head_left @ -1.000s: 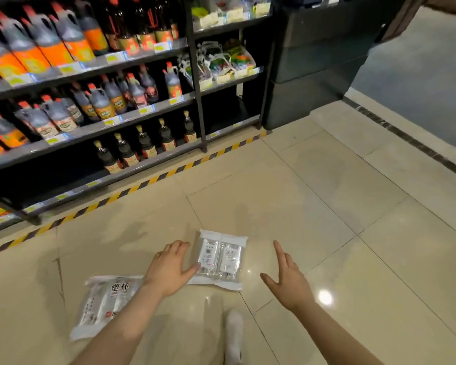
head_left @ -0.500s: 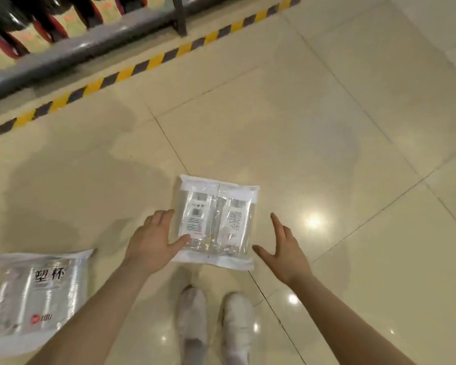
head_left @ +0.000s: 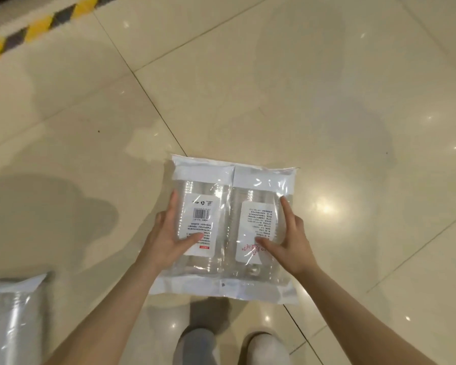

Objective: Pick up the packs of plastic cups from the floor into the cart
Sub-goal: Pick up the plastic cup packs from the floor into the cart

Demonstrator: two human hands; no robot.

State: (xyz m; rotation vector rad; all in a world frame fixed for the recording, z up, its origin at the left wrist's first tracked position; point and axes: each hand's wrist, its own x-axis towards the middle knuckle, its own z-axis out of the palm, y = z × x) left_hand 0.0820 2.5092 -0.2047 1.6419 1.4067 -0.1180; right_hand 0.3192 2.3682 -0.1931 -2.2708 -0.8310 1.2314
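Head view: left hand [head_left: 169, 238] and right hand [head_left: 287, 241] grip opposite sides of clear rectangular plastic cup pack [head_left: 228, 227] between them.

The pack of plastic cups [head_left: 227, 227] between my hands carries two white labels. The left label [head_left: 199, 225] shows a barcode with small symbols above and lines of print below, too fine to read. The right label [head_left: 258, 230] has more tiny print and red handwriting-style characters I cannot make out. On the second pack [head_left: 8, 320] at lower left, only part of a black character shows.
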